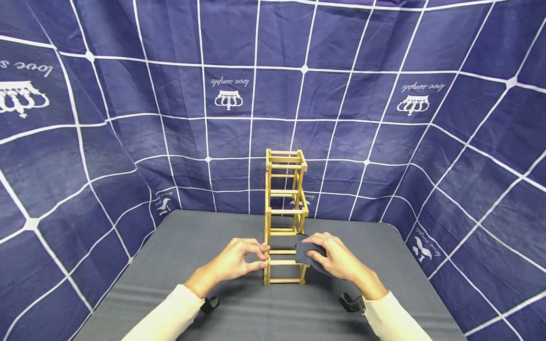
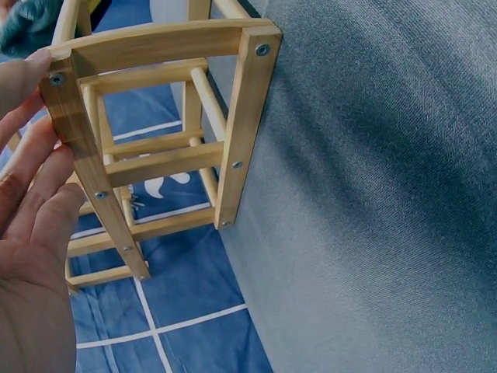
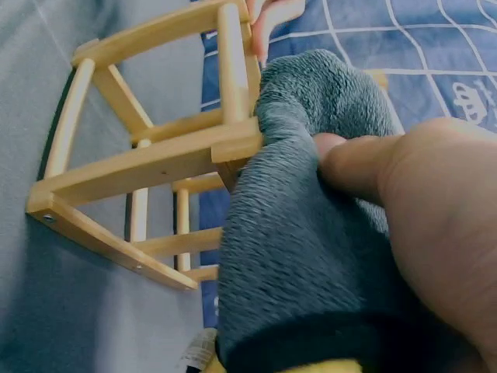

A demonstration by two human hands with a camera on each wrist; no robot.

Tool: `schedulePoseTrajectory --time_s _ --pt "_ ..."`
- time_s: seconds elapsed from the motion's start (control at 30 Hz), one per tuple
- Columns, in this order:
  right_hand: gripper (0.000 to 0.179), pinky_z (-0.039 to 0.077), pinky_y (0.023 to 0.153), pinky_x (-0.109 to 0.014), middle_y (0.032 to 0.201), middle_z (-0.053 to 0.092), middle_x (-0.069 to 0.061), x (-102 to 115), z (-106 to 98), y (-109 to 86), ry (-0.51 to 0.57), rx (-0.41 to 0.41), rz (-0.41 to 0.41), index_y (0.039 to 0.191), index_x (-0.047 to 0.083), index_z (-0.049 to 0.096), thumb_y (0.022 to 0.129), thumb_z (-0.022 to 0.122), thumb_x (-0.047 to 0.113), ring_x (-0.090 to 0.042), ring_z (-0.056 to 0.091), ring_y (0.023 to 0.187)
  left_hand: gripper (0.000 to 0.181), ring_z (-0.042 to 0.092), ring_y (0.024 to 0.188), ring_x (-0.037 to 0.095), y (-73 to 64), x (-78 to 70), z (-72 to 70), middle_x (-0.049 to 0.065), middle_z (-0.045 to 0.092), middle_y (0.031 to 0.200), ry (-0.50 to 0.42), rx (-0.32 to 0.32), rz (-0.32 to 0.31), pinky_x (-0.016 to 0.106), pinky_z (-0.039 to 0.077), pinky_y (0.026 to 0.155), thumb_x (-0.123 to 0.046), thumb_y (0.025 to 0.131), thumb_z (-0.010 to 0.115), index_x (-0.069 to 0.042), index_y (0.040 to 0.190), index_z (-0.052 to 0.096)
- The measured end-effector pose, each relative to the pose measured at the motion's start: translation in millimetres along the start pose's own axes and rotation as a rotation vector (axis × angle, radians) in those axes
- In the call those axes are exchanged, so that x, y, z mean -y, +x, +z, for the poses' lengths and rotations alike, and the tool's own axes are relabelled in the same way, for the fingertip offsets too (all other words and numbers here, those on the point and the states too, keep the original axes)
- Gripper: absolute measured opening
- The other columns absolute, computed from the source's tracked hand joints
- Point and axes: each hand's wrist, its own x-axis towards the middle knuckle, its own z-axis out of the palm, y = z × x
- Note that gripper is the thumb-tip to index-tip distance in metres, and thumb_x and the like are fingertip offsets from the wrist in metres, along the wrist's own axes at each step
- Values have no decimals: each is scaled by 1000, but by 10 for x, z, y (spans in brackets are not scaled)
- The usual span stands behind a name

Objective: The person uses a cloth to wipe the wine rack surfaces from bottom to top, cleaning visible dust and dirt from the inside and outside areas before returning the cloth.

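A tall, narrow wooden rack [image 1: 287, 212] of light posts and round rungs stands upright on the grey surface, between both hands. The left hand [image 1: 239, 258] holds the rack's left post low down. In the left wrist view its thumb lies at a corner of the frame and its fingers along the post [image 2: 85, 148]. The right hand [image 1: 332, 255] grips a blue-grey cloth [image 3: 303, 217] and presses it against the rack's right side. In the right wrist view the thumb lies on the cloth; the other fingers are hidden.
Grey fabric [image 1: 204, 232] covers the work surface. Behind and at both sides hangs a dark blue curtain [image 1: 170, 94] with white grid lines and printed crowns. Black straps [image 1: 351, 303] are on the wrists. Something yellow [image 3: 318, 367], not identifiable, shows below the cloth.
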Motion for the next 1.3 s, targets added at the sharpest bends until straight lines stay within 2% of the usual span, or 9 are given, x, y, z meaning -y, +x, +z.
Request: schedulePoseTrajectory --time_s 0.17,0.27,0.5,0.63,0.77,0.9,1.03,1.2,1.3 --pt "26 65 99 -52 125 88 1 -97 92 161 -32 -11 68 132 15 85 106 85 12 -28 80 114 13 87 122 25 6 0 5 0 91 116 9 -14 -2 49 69 113 -10 92 100 -17 96 89" --pt "24 66 100 -53 124 88 1 -113 115 198 -49 2 94 131 15 86 108 84 14 -28 81 114 13 88 121 26 2 -12 12 1 91 117 3 -17 -7 50 69 112 -10 92 100 -17 96 90" --pt "24 67 102 -51 123 87 0 39 -13 81 -44 111 33 132 13 85 108 85 17 -26 83 114 11 88 117 25 -8 -57 41 5 90 118 4 -19 -34 48 70 110 -12 93 100 -16 96 90" --pt "25 67 100 -47 123 87 2 170 -70 51 -68 153 18 132 15 85 108 85 22 -22 81 112 10 87 114 28 -26 -89 36 8 88 123 40 -29 -54 48 71 107 -13 93 100 -17 97 91" --pt "31 67 96 -44 125 88 4 287 -16 101 -70 73 20 136 19 82 106 89 21 -20 81 108 11 84 111 27 -56 -121 45 8 83 122 96 -67 -31 45 71 102 -13 92 101 -17 99 93" --pt "36 68 91 -44 126 88 5 401 107 232 -46 -45 21 134 22 81 101 94 19 -19 83 105 13 85 105 21 -93 -154 80 3 84 110 111 -126 3 36 72 97 -9 90 102 -14 99 94" --pt "35 69 88 -44 122 90 2 472 278 396 -82 -124 47 129 21 85 97 98 18 -22 83 104 12 87 99 18 -128 -160 129 -2 87 100 132 -181 39 28 72 93 -7 90 101 -14 95 93" --pt "31 71 91 -46 118 90 -2 509 495 611 -175 -173 81 127 20 88 98 97 19 -26 84 105 9 82 93 11 -155 -157 156 -8 85 96 168 -201 72 20 68 87 -12 93 99 -16 98 93" --pt "29 71 88 -45 116 89 -3 535 583 714 -209 -152 75 129 19 89 100 95 20 -26 83 102 11 78 94 9 -154 -159 139 -10 83 96 181 -199 66 19 65 85 -12 92 100 -18 97 93"
